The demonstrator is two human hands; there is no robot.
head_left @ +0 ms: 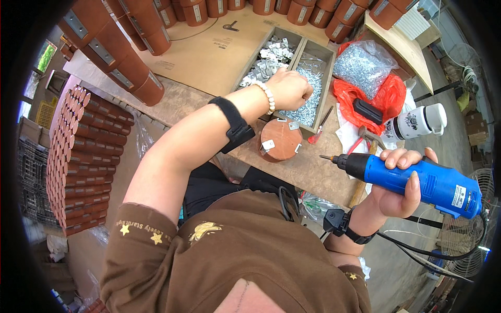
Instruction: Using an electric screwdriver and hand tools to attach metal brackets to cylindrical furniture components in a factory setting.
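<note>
Right hand (390,202) gripped blue driver (386,173), bit (326,157) pointing left. Left hand (288,89) lay over screws (302,113) in tray (326,88), fingers curled; whether screw was held could not be told. Block (280,140) stood on table (318,167), just beside tray's near end, small brackets (267,145) at its rim. Loose brackets (271,58) lay in tray's left compartment. Red bag (392,94) lay right of tray.

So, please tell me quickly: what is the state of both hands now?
Left hand: fingers curled at the silver screws; whether it holds any cannot be told.
Right hand: closed, holding the blue power screwdriver.
</note>
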